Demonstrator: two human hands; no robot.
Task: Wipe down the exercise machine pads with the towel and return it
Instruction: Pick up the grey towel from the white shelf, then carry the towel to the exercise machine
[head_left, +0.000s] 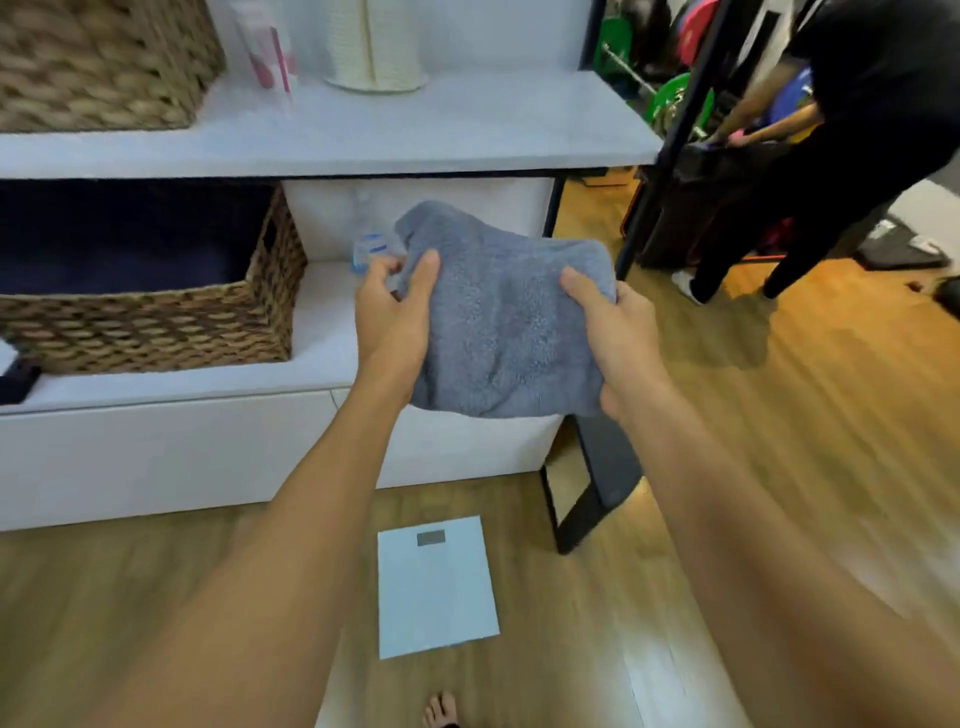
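Grey-blue towel (498, 322) held in the air before the white shelf unit (363, 140).
A wicker basket (156, 322) sits at the lower shelf's left end, and a small blue-labelled bottle (370, 252) stands near its back edge, partly hidden by the towel. The left hand (395, 312) pinches the towel's left edge between thumb and curled fingers. The right hand (621, 338) grips its right edge, thumb on top. A white scale (436, 587) lies on the floor below.
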